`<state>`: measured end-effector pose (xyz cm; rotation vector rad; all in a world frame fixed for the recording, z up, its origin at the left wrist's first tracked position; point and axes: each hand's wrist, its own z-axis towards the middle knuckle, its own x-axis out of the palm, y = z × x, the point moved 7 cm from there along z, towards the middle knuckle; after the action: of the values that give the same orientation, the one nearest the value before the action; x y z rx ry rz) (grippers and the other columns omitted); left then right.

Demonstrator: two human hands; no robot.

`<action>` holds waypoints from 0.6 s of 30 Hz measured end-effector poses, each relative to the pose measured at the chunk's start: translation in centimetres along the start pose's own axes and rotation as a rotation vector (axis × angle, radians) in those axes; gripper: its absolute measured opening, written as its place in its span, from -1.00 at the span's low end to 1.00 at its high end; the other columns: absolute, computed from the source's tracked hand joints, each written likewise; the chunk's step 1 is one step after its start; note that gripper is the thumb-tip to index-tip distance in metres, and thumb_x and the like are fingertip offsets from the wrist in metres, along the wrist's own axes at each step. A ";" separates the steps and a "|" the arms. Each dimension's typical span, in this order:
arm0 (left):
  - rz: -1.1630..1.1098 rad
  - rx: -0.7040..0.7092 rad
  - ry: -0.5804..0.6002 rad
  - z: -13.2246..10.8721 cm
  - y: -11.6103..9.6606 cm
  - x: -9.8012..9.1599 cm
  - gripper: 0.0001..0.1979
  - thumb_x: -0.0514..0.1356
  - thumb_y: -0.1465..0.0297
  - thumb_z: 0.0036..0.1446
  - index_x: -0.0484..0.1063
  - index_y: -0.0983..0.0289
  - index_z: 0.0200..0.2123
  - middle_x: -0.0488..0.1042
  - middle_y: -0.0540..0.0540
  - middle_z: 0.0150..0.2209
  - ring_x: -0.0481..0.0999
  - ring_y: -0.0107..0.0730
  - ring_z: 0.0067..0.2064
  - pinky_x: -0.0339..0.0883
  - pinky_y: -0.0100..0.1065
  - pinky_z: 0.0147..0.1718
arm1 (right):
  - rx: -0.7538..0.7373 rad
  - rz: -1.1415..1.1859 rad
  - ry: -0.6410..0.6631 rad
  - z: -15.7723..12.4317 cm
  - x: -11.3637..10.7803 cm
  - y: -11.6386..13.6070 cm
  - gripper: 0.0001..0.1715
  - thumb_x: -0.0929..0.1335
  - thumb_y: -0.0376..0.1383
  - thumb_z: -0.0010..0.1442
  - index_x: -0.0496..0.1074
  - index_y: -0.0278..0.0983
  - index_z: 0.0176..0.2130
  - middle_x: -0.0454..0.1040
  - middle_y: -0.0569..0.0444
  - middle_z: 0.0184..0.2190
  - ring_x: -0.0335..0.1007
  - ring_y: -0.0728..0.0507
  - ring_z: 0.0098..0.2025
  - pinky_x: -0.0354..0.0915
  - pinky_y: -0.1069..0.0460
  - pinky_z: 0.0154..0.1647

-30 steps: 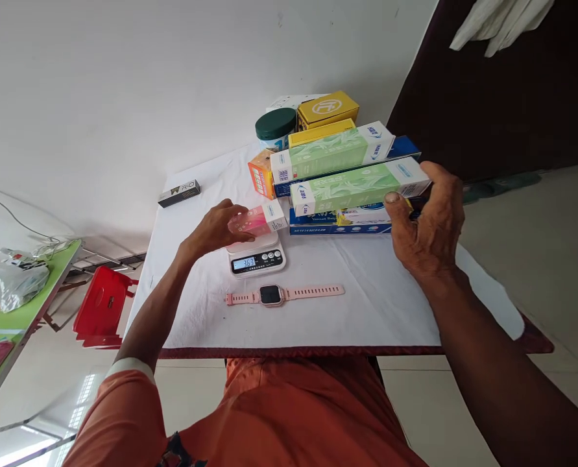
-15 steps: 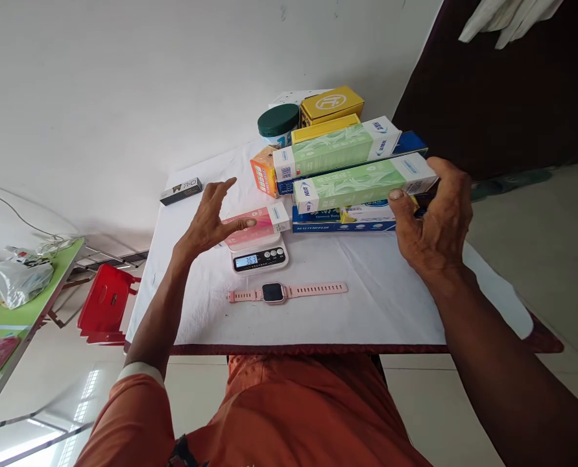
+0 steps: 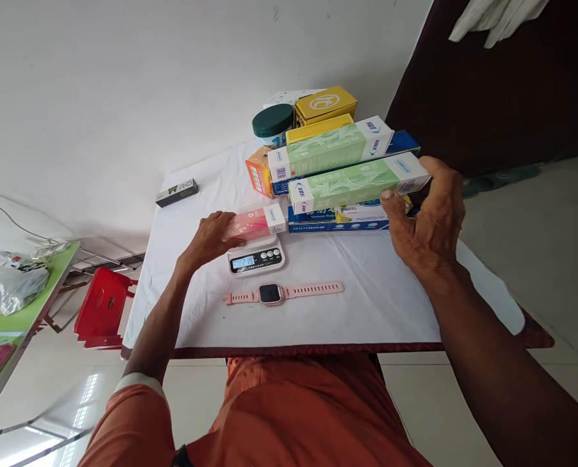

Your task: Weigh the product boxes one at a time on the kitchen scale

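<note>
My left hand is closed round the left end of a pink toothpaste box, thumb in front and fingers over the top. The box is at a white digital scale, whose lit display appears to read 219. With thumb in front and fingers behind, my right hand grips the right end of a green-and-white toothpaste box. That box lies over blue toothpaste boxes. Just behind it is a second green-and-white box. A pink-strapped smartwatch lies in front of the scale.
Behind the boxes stand a green-lidded tub, a yellow box and an orange box. A small black box lies at the left on the white cloth. A red chair is beside the table.
My left hand has come down and closed on the pink box; before, its fingers were spread above it. The scale's reading dropped from about 363. My right hand keeps its grip.
</note>
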<state>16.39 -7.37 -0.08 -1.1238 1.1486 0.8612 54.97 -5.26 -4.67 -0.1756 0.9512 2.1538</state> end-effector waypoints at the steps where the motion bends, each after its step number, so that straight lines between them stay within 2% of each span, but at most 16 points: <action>1: -0.025 -0.002 -0.023 -0.1 -0.1 -0.5 -0.51 0.43 0.14 0.23 0.48 0.18 0.14 0.59 0.19 0.08 0.56 0.03 0.13 0.38 -0.01 0.16 | 0.004 0.001 0.002 0.0 0.0 0.0 -0.05 0.27 0.24 0.37 0.25 -0.37 0.41 0.42 -0.40 0.22 0.41 -0.48 0.24 0.35 -0.45 0.28; 4: -0.156 -0.009 -0.123 -0.7 -0.7 -3.3 -0.48 0.44 0.06 0.20 0.50 0.20 0.10 0.62 0.15 0.00 0.60 -0.07 0.00 0.47 -0.12 0.01 | 0.023 0.007 0.004 0.2 -0.1 0.2 -0.05 0.26 0.25 0.36 0.26 -0.36 0.40 0.42 -0.39 0.24 0.40 -0.47 0.28 0.33 -0.44 0.32; 6: -0.202 0.036 -0.212 -0.7 -1.9 -5.7 -0.43 0.43 -0.02 0.19 0.52 0.21 0.11 0.63 0.14 -0.02 0.60 -0.12 -0.06 0.48 -0.16 -0.06 | 0.039 0.003 0.012 0.2 -0.2 0.4 -0.03 0.25 0.27 0.36 0.26 -0.36 0.39 0.44 -0.38 0.22 0.41 -0.45 0.26 0.33 -0.43 0.32; 8: -0.186 0.136 -0.291 0.1 -4.0 -7.8 -0.37 0.43 -0.08 0.18 0.52 0.21 0.13 0.63 0.16 -0.01 0.60 -0.14 -0.06 0.49 -0.16 -0.07 | 0.054 0.008 0.021 0.3 -0.3 0.7 0.00 0.24 0.28 0.36 0.26 -0.39 0.40 0.45 -0.39 0.19 0.43 -0.44 0.22 0.34 -0.44 0.31; 10: -0.158 0.255 -0.334 1.5 -7.0 -8.6 -0.32 0.41 -0.13 0.18 0.52 0.21 0.15 0.63 0.19 0.02 0.60 -0.12 -0.03 0.49 -0.14 -0.05 | 0.072 0.032 0.018 0.3 -0.3 0.8 -0.02 0.25 0.27 0.36 0.26 -0.37 0.40 0.44 -0.38 0.18 0.43 -0.43 0.21 0.35 -0.45 0.31; 12: -0.138 0.361 -0.340 3.7 -10.3 -8.1 -0.29 0.37 -0.18 0.20 0.51 0.21 0.17 0.62 0.21 0.05 0.60 -0.10 0.01 0.50 -0.13 0.00 | 0.085 0.064 0.011 0.4 -0.4 0.9 -0.08 0.27 0.24 0.37 0.27 -0.32 0.40 0.43 -0.35 0.20 0.41 -0.44 0.24 0.33 -0.47 0.33; 14: -0.114 0.426 -0.322 6.1 -13.3 -6.6 -0.28 0.32 -0.22 0.23 0.49 0.21 0.18 0.61 0.23 0.07 0.59 -0.07 0.06 0.49 -0.11 0.04 | 0.091 0.082 0.014 0.4 -0.3 0.8 -0.13 0.29 0.20 0.38 0.26 -0.30 0.39 0.42 -0.34 0.20 0.40 -0.45 0.26 0.31 -0.48 0.34; 18: -0.049 0.433 -0.239 10.6 -17.2 -3.1 -0.29 0.26 -0.21 0.29 0.46 0.23 0.21 0.59 0.26 0.09 0.58 0.00 0.12 0.48 -0.07 0.09 | 0.087 0.118 0.015 0.3 0.1 0.3 -0.03 0.35 0.16 0.34 0.10 -0.30 0.46 0.38 -0.35 0.28 0.38 -0.43 0.30 0.34 -0.46 0.33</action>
<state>34.53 -1.29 7.11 -0.6707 1.0393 0.6471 54.76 -5.16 -4.36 -0.0953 1.0858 2.2157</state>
